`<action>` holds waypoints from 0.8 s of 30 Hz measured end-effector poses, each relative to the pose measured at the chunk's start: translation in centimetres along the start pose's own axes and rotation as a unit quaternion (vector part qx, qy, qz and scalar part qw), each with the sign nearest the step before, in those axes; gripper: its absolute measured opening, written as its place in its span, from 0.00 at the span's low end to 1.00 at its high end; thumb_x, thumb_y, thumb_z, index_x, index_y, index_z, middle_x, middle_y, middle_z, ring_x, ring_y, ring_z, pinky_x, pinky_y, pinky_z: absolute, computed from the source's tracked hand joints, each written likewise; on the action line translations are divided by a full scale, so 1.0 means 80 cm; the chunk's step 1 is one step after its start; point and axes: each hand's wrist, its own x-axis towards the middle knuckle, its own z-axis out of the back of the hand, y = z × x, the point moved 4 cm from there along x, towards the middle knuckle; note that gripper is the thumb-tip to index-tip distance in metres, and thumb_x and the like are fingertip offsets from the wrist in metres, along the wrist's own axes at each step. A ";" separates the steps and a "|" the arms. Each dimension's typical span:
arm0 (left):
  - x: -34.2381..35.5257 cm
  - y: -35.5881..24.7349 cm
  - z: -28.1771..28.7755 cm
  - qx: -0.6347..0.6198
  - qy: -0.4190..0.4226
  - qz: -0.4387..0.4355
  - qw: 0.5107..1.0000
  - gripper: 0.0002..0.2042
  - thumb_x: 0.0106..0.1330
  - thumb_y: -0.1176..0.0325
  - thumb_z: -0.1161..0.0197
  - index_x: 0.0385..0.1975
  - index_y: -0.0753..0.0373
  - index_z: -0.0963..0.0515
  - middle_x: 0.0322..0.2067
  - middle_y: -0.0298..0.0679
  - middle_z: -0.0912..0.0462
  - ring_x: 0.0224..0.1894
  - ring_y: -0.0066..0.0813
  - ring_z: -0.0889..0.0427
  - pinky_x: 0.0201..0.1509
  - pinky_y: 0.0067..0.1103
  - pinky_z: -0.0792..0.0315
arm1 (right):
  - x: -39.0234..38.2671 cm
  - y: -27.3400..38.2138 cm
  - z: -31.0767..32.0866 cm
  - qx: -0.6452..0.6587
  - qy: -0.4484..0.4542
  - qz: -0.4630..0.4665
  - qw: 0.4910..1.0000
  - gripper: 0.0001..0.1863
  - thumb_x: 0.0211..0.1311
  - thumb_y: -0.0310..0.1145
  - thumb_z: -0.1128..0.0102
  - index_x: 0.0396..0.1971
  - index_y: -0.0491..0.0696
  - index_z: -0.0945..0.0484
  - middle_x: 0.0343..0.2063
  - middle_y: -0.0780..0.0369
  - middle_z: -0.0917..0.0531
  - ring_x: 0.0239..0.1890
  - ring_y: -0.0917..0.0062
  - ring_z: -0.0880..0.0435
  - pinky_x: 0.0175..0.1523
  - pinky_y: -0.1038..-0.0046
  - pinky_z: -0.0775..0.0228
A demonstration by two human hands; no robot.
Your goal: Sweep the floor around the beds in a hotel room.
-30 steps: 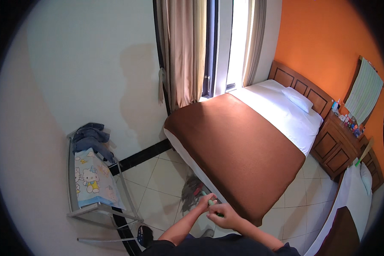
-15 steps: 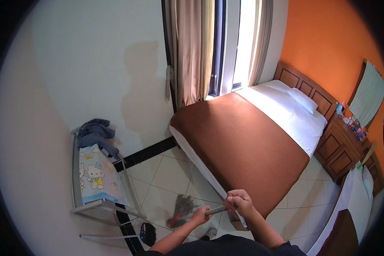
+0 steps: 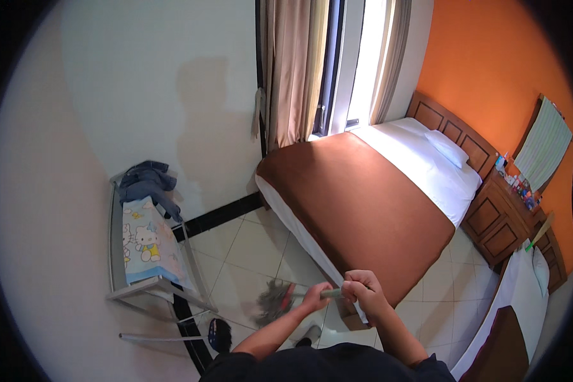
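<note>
Grey-bristled with a red band, the broom (image 3: 274,304) has its head down by the tiled floor (image 3: 228,288), between the brown-covered bed (image 3: 363,197) and the metal rack (image 3: 137,287); I cannot tell whether it touches. I have the left hand (image 3: 316,297) curled round its pale handle (image 3: 331,293), the right hand's (image 3: 364,293) fingers wrapped round it further up.

Broom bristles (image 3: 274,304): rough fibres
Broom handle (image 3: 330,293): smooth
Floor (image 3: 251,243): glossy tile
Blanket (image 3: 363,207): matt cloth
Headboard (image 3: 451,125): polished wood
Rack (image 3: 137,289): smooth metal
</note>
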 end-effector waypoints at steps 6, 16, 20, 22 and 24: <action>-0.025 0.052 -0.007 -0.280 0.135 0.085 0.947 0.09 0.45 0.70 0.41 0.26 0.63 0.31 0.23 0.42 0.28 0.27 0.24 0.29 0.29 0.21 0.34 | -0.029 -0.044 -0.071 -0.219 0.019 0.203 0.954 0.09 0.45 0.28 0.49 0.13 0.43 0.37 0.10 0.66 0.36 0.16 0.86 0.39 0.22 0.80 0.47; -0.164 -0.029 0.018 0.065 0.077 0.083 0.991 0.05 0.46 0.71 0.44 0.23 0.59 0.30 0.20 0.43 0.26 0.26 0.44 0.26 0.27 0.30 0.34 | -0.103 -0.035 -0.063 0.089 0.009 0.013 0.996 0.11 0.47 0.30 0.55 0.09 0.44 0.39 0.08 0.66 0.34 0.13 0.82 0.37 0.23 0.81 0.44; -0.217 -0.032 0.015 0.139 0.067 0.141 0.978 0.04 0.45 0.68 0.44 0.22 0.56 0.29 0.21 0.42 0.25 0.26 0.45 0.26 0.27 0.34 0.34 | -0.120 -0.056 -0.065 0.156 -0.017 0.003 0.988 0.12 0.48 0.30 0.58 0.09 0.45 0.41 0.07 0.65 0.36 0.12 0.82 0.40 0.23 0.80 0.44; -0.220 -0.033 0.014 0.133 0.059 0.124 0.982 0.04 0.45 0.68 0.44 0.22 0.56 0.29 0.21 0.42 0.25 0.26 0.45 0.26 0.27 0.34 0.34 | -0.128 -0.055 -0.070 0.116 -0.036 -0.003 0.993 0.12 0.47 0.32 0.58 0.08 0.48 0.42 0.05 0.65 0.40 0.10 0.80 0.42 0.25 0.75 0.41; -0.210 -0.046 0.015 0.124 0.058 0.101 0.985 0.06 0.44 0.68 0.44 0.24 0.56 0.30 0.20 0.42 0.25 0.26 0.45 0.26 0.26 0.34 0.33 | -0.136 -0.043 -0.074 0.107 -0.037 0.007 0.994 0.12 0.48 0.30 0.58 0.08 0.47 0.42 0.06 0.65 0.38 0.11 0.82 0.40 0.24 0.77 0.43</action>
